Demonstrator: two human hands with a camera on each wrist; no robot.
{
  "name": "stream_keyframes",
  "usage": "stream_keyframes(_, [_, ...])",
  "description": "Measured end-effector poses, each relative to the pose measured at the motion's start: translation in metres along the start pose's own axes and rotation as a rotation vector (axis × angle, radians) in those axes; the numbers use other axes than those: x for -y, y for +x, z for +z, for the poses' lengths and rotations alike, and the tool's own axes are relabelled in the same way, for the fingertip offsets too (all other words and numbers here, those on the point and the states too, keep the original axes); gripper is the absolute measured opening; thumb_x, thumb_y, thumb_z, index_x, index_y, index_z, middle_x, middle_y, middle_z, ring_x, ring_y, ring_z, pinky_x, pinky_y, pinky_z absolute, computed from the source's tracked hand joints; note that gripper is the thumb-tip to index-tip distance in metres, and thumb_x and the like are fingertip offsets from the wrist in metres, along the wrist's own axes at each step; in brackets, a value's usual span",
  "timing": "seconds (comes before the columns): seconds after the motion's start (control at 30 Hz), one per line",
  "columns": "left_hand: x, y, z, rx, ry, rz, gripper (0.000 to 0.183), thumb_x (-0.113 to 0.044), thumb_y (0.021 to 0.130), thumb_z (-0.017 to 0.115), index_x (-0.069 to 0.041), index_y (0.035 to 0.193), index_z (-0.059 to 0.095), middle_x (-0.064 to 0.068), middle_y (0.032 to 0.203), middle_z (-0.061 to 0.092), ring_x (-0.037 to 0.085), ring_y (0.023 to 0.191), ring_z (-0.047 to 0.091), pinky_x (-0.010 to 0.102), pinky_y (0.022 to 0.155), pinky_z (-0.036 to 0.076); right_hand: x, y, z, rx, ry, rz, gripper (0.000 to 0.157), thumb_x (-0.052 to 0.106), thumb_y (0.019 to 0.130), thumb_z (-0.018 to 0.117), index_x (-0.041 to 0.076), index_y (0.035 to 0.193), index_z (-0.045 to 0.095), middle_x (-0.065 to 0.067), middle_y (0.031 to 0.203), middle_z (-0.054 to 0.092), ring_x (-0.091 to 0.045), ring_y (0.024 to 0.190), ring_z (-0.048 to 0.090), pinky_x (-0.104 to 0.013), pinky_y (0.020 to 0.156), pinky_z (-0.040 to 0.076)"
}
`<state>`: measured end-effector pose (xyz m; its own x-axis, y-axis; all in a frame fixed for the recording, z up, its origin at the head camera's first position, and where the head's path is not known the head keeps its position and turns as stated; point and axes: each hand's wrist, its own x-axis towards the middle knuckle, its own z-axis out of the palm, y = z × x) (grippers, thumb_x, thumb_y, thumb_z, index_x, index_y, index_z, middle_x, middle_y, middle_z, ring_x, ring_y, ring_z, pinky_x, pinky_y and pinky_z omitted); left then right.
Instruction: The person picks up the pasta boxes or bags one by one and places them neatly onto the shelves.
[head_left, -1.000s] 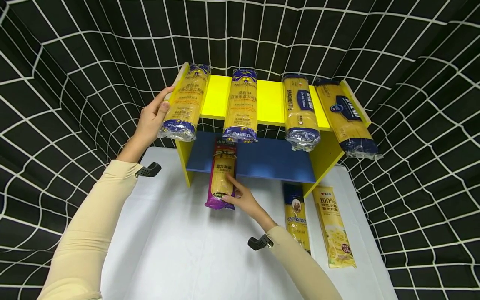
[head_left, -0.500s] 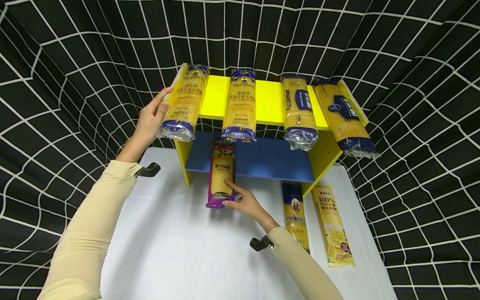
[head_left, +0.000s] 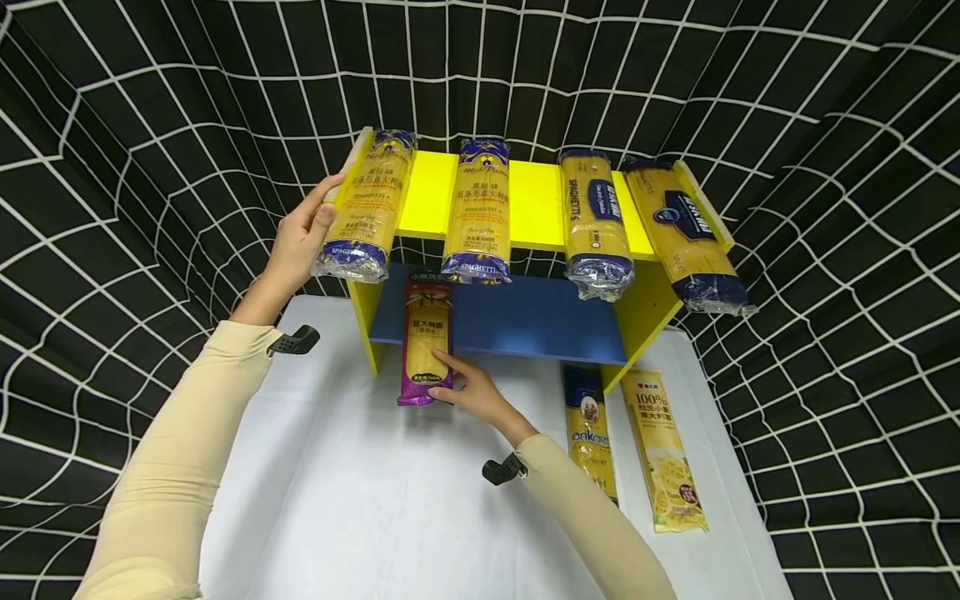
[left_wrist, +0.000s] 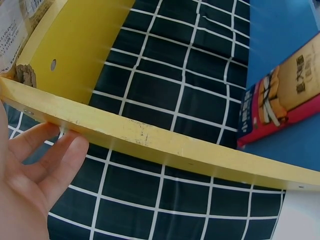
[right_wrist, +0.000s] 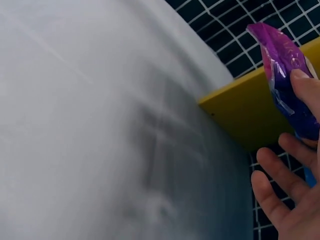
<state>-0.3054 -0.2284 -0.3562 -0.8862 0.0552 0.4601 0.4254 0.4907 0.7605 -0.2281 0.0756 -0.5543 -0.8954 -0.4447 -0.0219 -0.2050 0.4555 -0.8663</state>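
Purple-ended yellow plastic spaghetti packet (head_left: 428, 337): on flat blue shelf board (head_left: 543, 321), overhanging toward six o'clock; just slid toward nine, so position seems unsettled. Right hand (head_left: 474, 393): thumb and forefinger pinch packet, others spread. Left hand (head_left: 297, 239), ten o'clock: fingers loosely bent against yellow side board (left_wrist: 150, 137).

A slim purple-and-yellow plastic pasta packet (head_left: 427, 333) juts from the blue shelf board (head_left: 536, 321) at eight o'clock, purple end toward six.
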Motion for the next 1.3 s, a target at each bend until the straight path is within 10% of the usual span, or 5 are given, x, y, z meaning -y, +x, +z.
stream_keyframes(0.43, [-0.003,0.0,-0.001,-0.002,-0.009,-0.011,0.043,-0.042,0.105,0.042,-0.046,0.148,0.04,0.018,0.122,0.06,0.002,0.077,0.057,0.01,0.058,0.047,0.011,0.029,0.018,-0.022,0.053,-0.046,0.071,0.03,0.089,0.075,0.031,0.151,0.041,-0.004,0.146,0.054,-0.015,0.092,0.059,-0.023,0.074,0.052])
stream_keyframes(0.93, [-0.022,-0.006,-0.004,0.01,-0.027,-0.024,0.045,-0.034,0.107,0.04,-0.031,0.152,0.04,0.023,0.123,0.058,-0.003,0.074,0.053,0.009,0.057,0.044,0.025,0.053,0.043,-0.027,0.196,-0.038,0.072,0.022,0.09,0.074,0.023,0.153,0.039,-0.014,0.093,0.07,-0.006,0.063,0.051,-0.019,0.055,0.041])
stream_keyframes(1.3, [0.001,0.001,0.001,-0.01,0.001,-0.011,0.043,-0.045,0.104,0.039,-0.047,0.147,0.04,0.017,0.119,0.061,0.003,0.075,0.055,0.012,0.058,0.044,0.027,0.057,0.051,-0.045,0.232,-0.028,0.071,0.015,0.089,0.074,0.019,0.152,0.041,-0.006,0.073,0.062,-0.007,0.054,0.047,-0.019,0.049,0.038])
